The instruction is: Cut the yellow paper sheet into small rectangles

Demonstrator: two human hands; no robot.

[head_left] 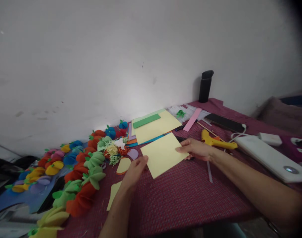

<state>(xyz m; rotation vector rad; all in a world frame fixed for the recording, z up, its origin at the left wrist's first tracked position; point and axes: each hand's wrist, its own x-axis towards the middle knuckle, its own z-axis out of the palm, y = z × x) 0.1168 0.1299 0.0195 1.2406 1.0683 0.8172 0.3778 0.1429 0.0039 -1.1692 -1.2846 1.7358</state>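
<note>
A pale yellow sheet of paper (163, 155) is held up over the table by its two sides. My left hand (137, 167) pinches its left edge, thumb on top. On the opposite edge, my right hand (194, 148) grips it between thumb and fingers. Behind it lies a stack of coloured sheets (163, 127) with a green paper strip (146, 121) on top. Close to my left hand are a rounded yellow paper piece (123, 165) and a yellow offcut (113, 195). A yellow glue gun (216, 140) rests just beyond my right hand.
Rows of coloured paper ornaments (78, 172) fill the left side. Paper shreds (113, 150) lie beside them. At the right are a white power bank (270, 158) with a cable, a black phone (225, 122) and a pink strip (192, 119). A black bottle (205, 86) stands by the wall.
</note>
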